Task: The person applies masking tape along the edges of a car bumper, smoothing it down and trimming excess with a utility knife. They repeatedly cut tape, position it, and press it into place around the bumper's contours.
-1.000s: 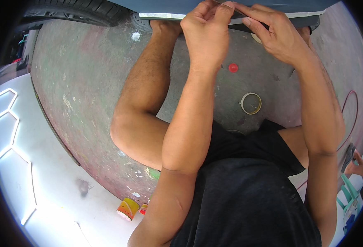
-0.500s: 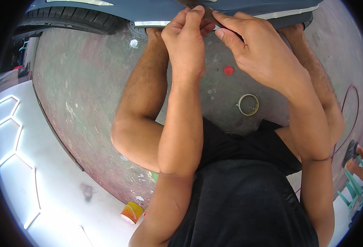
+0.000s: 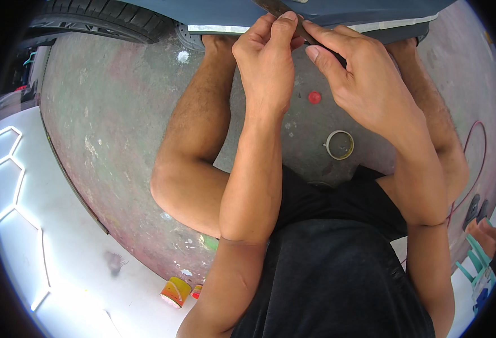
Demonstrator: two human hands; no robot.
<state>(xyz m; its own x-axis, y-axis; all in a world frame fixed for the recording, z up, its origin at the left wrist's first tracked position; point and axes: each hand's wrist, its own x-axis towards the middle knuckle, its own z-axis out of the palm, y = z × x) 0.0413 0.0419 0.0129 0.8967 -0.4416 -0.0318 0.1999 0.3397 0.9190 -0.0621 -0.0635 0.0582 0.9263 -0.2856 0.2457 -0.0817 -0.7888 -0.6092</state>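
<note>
Left hand (image 3: 267,65) has the thin dark-brown strip-like tool (image 3: 302,29) pinched thumb-to-fingers and right hand (image 3: 366,76) grips its darker end, probably two-handed for steadiness, right by the blue-grey painted car panel (image 3: 360,10), can't tell if touching.

A car-body workshop, it seems: blue car panel (image 3: 366,10) edged with pale tape (image 3: 214,28), tyre (image 3: 113,19) beside it, stained floor (image 3: 107,112) beneath.

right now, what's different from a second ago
The left hand and, farther, the right hand drew back toward the black shirt; more of the dark strip shows. Both keep their grip on it; nothing was visibly let go. The red disc and pale ring stayed put on the floor.
</note>
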